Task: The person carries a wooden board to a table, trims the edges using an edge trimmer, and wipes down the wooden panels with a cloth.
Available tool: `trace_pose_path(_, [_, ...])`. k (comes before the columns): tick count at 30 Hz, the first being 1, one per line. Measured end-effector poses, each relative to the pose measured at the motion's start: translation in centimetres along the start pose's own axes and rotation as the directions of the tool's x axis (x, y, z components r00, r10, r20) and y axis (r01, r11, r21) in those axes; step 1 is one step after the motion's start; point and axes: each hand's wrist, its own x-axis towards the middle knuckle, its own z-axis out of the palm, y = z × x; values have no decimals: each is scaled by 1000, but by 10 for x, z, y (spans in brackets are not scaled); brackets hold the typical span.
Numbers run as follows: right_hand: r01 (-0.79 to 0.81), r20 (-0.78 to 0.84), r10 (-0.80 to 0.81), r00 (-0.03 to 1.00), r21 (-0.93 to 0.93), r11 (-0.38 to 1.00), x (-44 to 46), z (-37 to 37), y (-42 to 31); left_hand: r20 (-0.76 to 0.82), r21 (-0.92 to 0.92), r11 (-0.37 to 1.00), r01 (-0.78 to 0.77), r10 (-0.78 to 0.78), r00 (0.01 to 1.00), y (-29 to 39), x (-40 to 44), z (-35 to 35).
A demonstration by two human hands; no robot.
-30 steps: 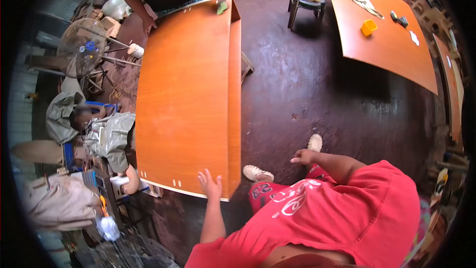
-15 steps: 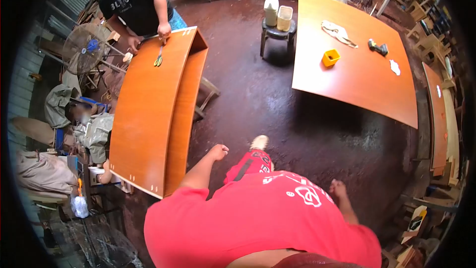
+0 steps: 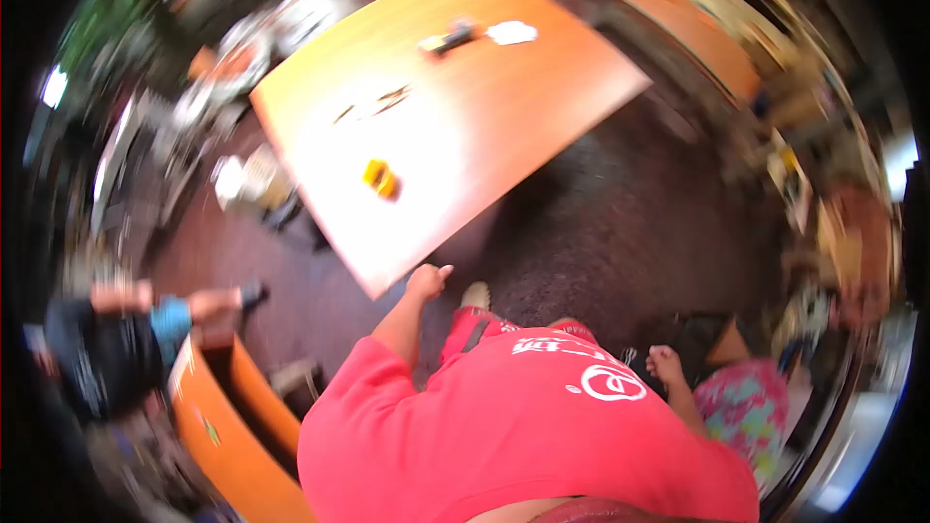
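My left hand (image 3: 428,281) hangs in front of me, just off the near corner of a large orange-brown wooden panel (image 3: 523,126). Its fingers are curled with one digit sticking out, and nothing shows in it. Down by my right side, my right hand (image 3: 665,364) is closed in a loose fist with nothing visible in it. On the panel are a yellow square container (image 3: 380,178), a dark power drill (image 3: 448,39), a white scrap (image 3: 511,33) and a blurred tan cloth (image 3: 387,100).
At lower left stands an orange-brown wooden cabinet (image 3: 232,446), with a person in a dark shirt (image 3: 102,358) beside it. Pale containers (image 3: 247,176) stand left of the panel. Another panel (image 3: 668,15) lies at the upper right. Patterned pink fabric (image 3: 744,412) shows near my right arm.
My view has swung right, so the panel is now in front of me and the cabinet and the person sit at lower left. My left hand is now near the panel's corner.
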Motion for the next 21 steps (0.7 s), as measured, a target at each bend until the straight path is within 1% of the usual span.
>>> trace_pose_path(1, [-45, -69, 47, 997, 32, 998, 0, -4, 2, 51, -11, 998, -57, 58, 997, 40, 15, -17])
trace_pose_path(2, [-93, -97, 100, 990, 70, 993, -2, -5, 1, 91, -111, 994, -21, 31, 995, 67, 43, -20])
trace_pose_path(3, [-139, -113, 150, 982, 104, 985, -5, -2, 3, 145, -145, 985, -96, 117, 982, 93, 68, -28])
trace_pose_path(5, [-144, -154, 176, 972, 200, 969, 1, 2, 11, 261, -125, 984, -131, 160, 952, 145, 118, -34])
trace_pose_path(6, [-204, -115, 219, 969, 135, 970, 12, 6, 24, 320, -133, 986, -104, 142, 936, 169, 139, -35])
trace_pose_path(7, [-257, -74, 261, 962, 60, 964, 25, 4, 38, 361, -126, 983, -131, 169, 917, 187, 165, -33])
trace_pose_path(8, [-274, -21, 277, 961, 85, 958, 39, 1, 51, 425, 11, 942, -336, 300, 854, 192, 198, -26])
trace_pose_path(9, [-279, 23, 279, 960, -34, 960, 46, 2, 50, 415, -68, 976, -205, 215, 884, 216, 209, -24])
trace_pose_path(10, [-57, 116, 103, 988, -344, 937, 71, -7, 63, 407, 38, 941, -337, 294, 865, 232, 223, -20])
trace_pose_path(11, [190, 257, -38, 966, -598, 779, 100, -19, 70, 434, -311, 947, -76, 212, 875, 251, 236, -16])
trace_pose_path(12, [172, 247, -30, 969, -582, 795, 123, -27, 75, 416, -148, 922, -358, 386, 823, 242, 264, -8])
trace_pose_path(13, [286, 232, -174, 957, -659, 696, 148, -48, 71, 427, 8, 790, -613, 552, 716, 251, 294, 8])
trace_pose_path(14, [379, 233, -314, 921, -729, 570, 170, -71, 67, 368, 21, 895, -447, 408, 835, 301, 271, 13])
trace_pose_path(15, [186, 168, -111, 979, -541, 820, 199, -101, 51, 303, 28, 966, -258, 238, 923, 353, 232, 12])
trace_pose_path(16, [-39, 94, 81, 992, -380, 924, 214, -142, 2, 305, -49, 968, -246, 249, 919, 387, 226, 17])
trace_pose_path(17, [-49, 20, 54, 998, -199, 979, 243, -172, -13, 312, -45, 967, -252, 254, 916, 418, 230, 25])
trace_pose_path(18, [-94, -132, 86, 987, -55, 994, 235, -206, -79, 311, 106, 942, -318, 272, 911, 447, 235, 33])
trace_pose_path(19, [16, -251, -26, 968, -42, 999, 274, -230, -78, 312, 253, 893, -372, 289, 905, 475, 237, 39])
trace_pose_path(20, [44, -278, -21, 960, 74, 996, 291, -258, -108, 305, 318, 870, -378, 283, 909, 516, 222, 41])
trace_pose_path(21, [79, -310, -18, 951, 185, 980, 303, -283, -150, 308, 313, 868, -385, 291, 906, 536, 235, 49])
